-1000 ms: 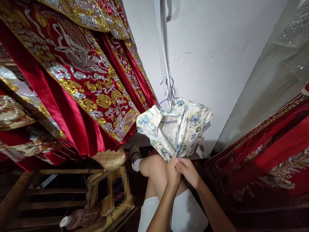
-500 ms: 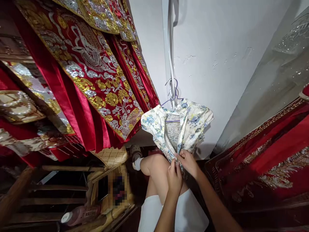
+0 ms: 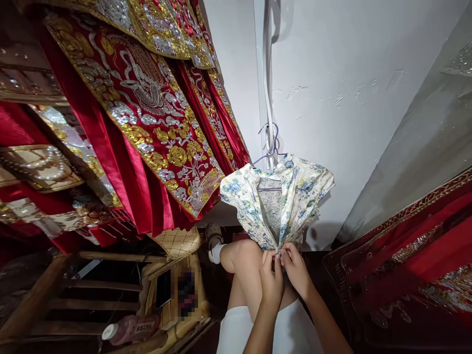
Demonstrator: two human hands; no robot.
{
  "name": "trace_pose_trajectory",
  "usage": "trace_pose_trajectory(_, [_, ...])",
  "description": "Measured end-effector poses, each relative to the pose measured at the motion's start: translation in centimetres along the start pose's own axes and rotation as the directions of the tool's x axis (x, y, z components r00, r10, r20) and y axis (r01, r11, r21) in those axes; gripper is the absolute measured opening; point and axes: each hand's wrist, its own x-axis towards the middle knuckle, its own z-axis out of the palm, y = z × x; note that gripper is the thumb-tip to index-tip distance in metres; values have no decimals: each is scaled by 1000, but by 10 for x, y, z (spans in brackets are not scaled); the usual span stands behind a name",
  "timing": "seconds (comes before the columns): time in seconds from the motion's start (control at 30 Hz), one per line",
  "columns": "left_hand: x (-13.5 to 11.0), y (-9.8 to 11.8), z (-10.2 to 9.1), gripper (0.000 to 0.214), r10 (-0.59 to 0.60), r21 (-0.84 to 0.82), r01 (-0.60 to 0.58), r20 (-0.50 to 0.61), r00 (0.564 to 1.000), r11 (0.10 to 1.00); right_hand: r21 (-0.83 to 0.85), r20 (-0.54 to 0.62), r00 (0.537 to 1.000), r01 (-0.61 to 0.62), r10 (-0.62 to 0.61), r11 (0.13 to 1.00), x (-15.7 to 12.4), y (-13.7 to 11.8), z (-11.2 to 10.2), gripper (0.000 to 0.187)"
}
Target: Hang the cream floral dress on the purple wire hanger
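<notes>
A white floral blouse (image 3: pixel 295 201) with blue and yellow flowers hangs on a purple hanger (image 3: pixel 276 140) in front of the wall. Its front is parted in a deep V that closes down at my fingers. My left hand (image 3: pixel 272 273) pinches the front edge of the blouse at the bottom of that V. Right beside it, my right hand (image 3: pixel 295 268) grips the opposite edge, the fingertips of both hands nearly touching. Whatever small fastening lies between the fingers is too small to make out. The blouse's lower part is hidden behind my hands and legs.
Red garments with gold and silver embroidery (image 3: pixel 162 113) hang at the left. Below them stand a bamboo chair (image 3: pixel 106 305) and a pink bottle with a white cap (image 3: pixel 131 329). White straps (image 3: pixel 266 73) run down the wall. Another red embroidered cloth (image 3: pixel 416 255) is at the right.
My right hand has come down the blouse's front to meet my left, and both now pinch closely together. The view has shifted slightly, so the scene sits further right.
</notes>
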Motion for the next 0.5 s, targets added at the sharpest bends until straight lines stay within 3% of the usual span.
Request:
trace_pose_trajectory(0.17, [-2,1,2,23,-58,-86,60,30,998,994,91,63,997,-56,51,994,0,-7,-6,25])
trace_pose_trajectory(0.3, [-4,1,4,24,-89,-150,95,44,995,984,34,64,996,-64,62,997,-3,-8,-6,37])
trace_pose_trajectory(0.5, [-2,1,0,25,-18,-77,18,0,1000,997,-14,31,999,-39,40,999,2,0,-3,48])
